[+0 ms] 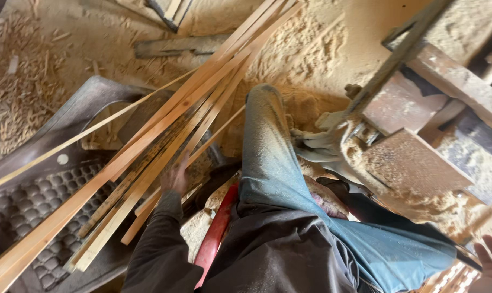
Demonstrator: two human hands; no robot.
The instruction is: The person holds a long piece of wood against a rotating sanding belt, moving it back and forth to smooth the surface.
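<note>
The left hand [175,176] is half buried under the bundle of wood strips [164,127]; its fingers are out of sight, so whether it grips them is unclear. The strips run off the frame at seven o'clock and again at one o'clock. The right hand [491,266] is cut by the edge at four o'clock, only fingertips and part of the palm showing. The dusty machine [419,135] at three o'clock is cropped, its upper parts lost.
</note>
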